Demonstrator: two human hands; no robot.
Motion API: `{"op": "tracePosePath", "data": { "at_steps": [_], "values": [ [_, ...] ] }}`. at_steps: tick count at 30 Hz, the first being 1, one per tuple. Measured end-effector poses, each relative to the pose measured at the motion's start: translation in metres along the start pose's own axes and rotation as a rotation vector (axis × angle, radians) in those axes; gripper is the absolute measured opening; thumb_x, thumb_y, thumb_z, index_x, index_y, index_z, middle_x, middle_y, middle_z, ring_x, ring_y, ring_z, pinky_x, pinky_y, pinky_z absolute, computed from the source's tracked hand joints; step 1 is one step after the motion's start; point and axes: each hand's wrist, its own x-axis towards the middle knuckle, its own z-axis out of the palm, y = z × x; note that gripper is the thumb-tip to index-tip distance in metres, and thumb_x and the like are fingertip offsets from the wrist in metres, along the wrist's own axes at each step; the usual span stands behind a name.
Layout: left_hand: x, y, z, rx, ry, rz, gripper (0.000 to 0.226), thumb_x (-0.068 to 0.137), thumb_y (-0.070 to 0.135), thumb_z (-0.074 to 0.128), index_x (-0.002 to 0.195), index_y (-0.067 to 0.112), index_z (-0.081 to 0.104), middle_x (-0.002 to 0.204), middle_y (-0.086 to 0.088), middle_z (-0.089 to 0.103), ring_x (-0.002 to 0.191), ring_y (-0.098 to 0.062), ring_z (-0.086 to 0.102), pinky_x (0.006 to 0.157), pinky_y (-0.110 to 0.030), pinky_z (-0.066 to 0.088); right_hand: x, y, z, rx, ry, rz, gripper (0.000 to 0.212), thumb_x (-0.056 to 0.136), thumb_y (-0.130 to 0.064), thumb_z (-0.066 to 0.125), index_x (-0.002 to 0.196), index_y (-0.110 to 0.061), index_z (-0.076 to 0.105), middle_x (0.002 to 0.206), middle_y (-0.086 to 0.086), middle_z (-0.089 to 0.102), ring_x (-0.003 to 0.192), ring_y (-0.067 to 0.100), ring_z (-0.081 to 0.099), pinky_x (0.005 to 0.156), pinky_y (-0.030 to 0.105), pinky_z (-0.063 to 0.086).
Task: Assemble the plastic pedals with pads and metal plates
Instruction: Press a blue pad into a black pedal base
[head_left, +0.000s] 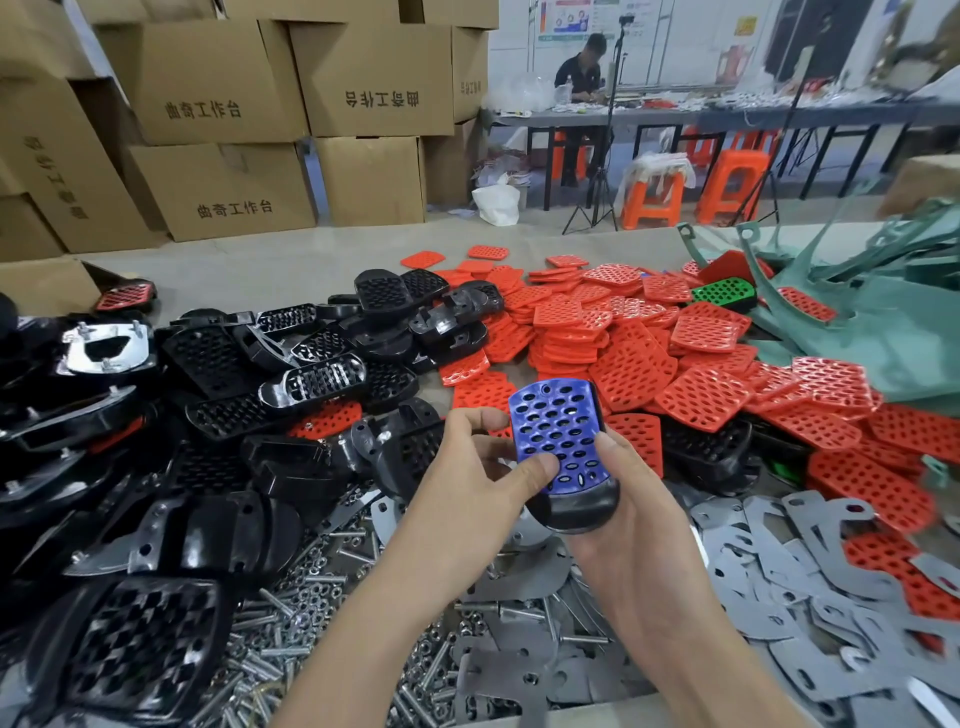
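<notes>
A black plastic pedal with a blue perforated pad on its top face is held above the table. My right hand grips the pedal from below and the right side, thumb on the pad's edge. My left hand holds it from the left, its thumb pressing on the lower part of the blue pad. Black pedals lie piled at the left, red pads in a heap behind, grey metal plates at the right.
Loose bolts and nuts cover the near middle of the table. Green parts lie at the far right. Cardboard boxes are stacked at the back left. A person sits at a far table, with orange stools nearby.
</notes>
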Motion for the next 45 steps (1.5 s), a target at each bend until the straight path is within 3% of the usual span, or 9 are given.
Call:
{"op": "tracePosePath", "data": {
  "at_steps": [4,7,13,16,19,22,29,36,45],
  "values": [
    [0.000,0.001,0.000,-0.013,-0.008,-0.006,0.035,0.088,0.033,0.075,0.115,0.042,0.055,0.099,0.014,0.072,0.077,0.000,0.068,0.067,-0.023,0.051,0.004,0.004,-0.005,-0.032,-0.027,-0.047,0.050,0.083,-0.015,0.063,0.130,0.002,0.060,0.119,0.021,0.074,0.101,0.028,0.075,0.081,0.034,0.064],
    [0.002,0.003,-0.002,-0.121,0.017,-0.019,0.026,0.091,0.029,0.072,0.116,0.032,0.062,0.098,0.008,0.076,0.077,-0.002,0.069,0.062,-0.018,0.051,0.008,0.010,-0.011,-0.092,-0.055,-0.094,0.044,0.083,-0.017,0.062,0.125,-0.002,0.064,0.118,0.019,0.074,0.101,0.026,0.075,0.085,0.038,0.063],
    [0.003,0.005,-0.006,-0.247,-0.031,-0.033,0.017,0.097,0.024,0.063,0.111,0.021,0.071,0.102,0.003,0.078,0.096,-0.015,0.074,0.083,-0.028,0.060,0.015,0.021,-0.021,-0.539,-0.046,-0.225,0.026,0.091,-0.047,0.069,0.111,-0.031,0.076,0.115,0.004,0.077,0.111,0.024,0.073,0.100,0.048,0.053],
    [0.002,0.007,-0.006,-0.297,-0.062,-0.075,0.030,0.094,0.041,0.059,0.099,0.019,0.078,0.103,0.000,0.078,0.098,-0.015,0.073,0.085,-0.027,0.058,0.013,0.024,-0.020,-0.704,-0.085,-0.232,0.036,0.082,-0.065,0.064,0.109,-0.043,0.073,0.111,-0.002,0.078,0.107,0.019,0.074,0.097,0.047,0.057],
    [0.000,0.010,-0.009,-0.350,-0.121,-0.115,0.045,0.091,0.060,0.051,0.099,0.026,0.080,0.104,-0.004,0.078,0.097,-0.016,0.074,0.076,-0.021,0.058,0.011,0.022,-0.019,-0.770,-0.097,-0.246,0.038,0.084,-0.068,0.059,0.109,-0.043,0.073,0.108,-0.006,0.079,0.103,0.015,0.074,0.088,0.032,0.061],
    [0.001,0.012,-0.010,-0.410,-0.118,-0.157,0.051,0.085,0.066,0.051,0.097,0.026,0.081,0.104,-0.005,0.078,0.096,-0.018,0.075,0.073,-0.023,0.059,0.009,0.020,-0.017,-0.772,-0.089,-0.236,0.034,0.094,-0.065,0.059,0.107,-0.037,0.075,0.105,-0.004,0.079,0.099,0.015,0.075,0.080,0.024,0.059],
    [0.002,0.015,-0.010,-0.464,-0.042,-0.197,0.044,0.095,0.054,0.052,0.087,0.024,0.083,0.093,-0.007,0.079,0.084,-0.019,0.077,0.065,-0.023,0.058,0.008,0.018,-0.018,-0.738,-0.104,-0.233,0.050,0.080,-0.061,0.058,0.094,-0.018,0.078,0.092,0.000,0.081,0.083,0.013,0.077,0.065,0.014,0.055],
    [0.002,0.016,-0.005,-0.504,-0.043,-0.227,0.047,0.100,0.048,0.050,0.076,0.025,0.083,0.085,-0.005,0.079,0.074,-0.015,0.076,0.057,-0.022,0.056,0.008,0.017,-0.021,-0.744,-0.108,-0.241,0.045,0.078,-0.067,0.058,0.093,-0.029,0.077,0.092,0.002,0.081,0.084,0.020,0.078,0.068,0.027,0.061],
    [-0.002,0.017,-0.002,-0.410,-0.163,-0.120,0.051,0.088,0.065,0.052,0.093,0.024,0.082,0.100,-0.008,0.078,0.093,-0.019,0.076,0.072,-0.022,0.058,0.006,0.015,-0.021,-0.729,-0.071,-0.340,0.029,0.087,-0.055,0.057,0.097,-0.036,0.076,0.093,-0.004,0.080,0.083,0.013,0.077,0.065,0.019,0.057]
  ]
}}
